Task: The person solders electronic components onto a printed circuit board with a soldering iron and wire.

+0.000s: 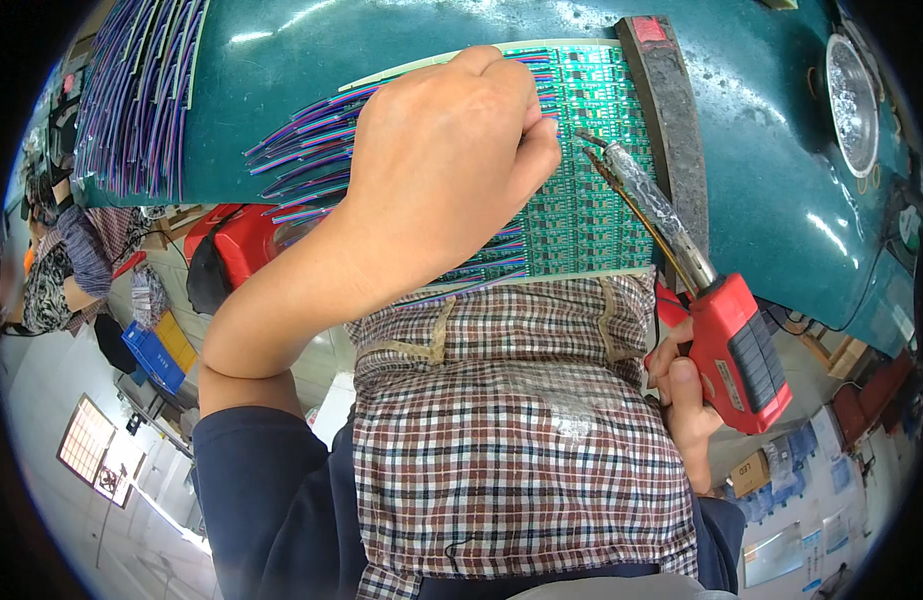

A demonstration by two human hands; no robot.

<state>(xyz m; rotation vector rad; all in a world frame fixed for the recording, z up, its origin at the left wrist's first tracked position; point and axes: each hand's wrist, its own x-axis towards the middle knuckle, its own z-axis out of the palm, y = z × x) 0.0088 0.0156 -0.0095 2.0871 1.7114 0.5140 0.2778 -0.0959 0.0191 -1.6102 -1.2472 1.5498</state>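
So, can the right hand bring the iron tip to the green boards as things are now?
Probably yes. The right hand holds the soldering iron, and its tip is at the green boards, beside the left hand; nothing lies between.

A single head-worn fisheye view looks steeply down, close over the left hand and right hand, with the counter curving away beyond them.
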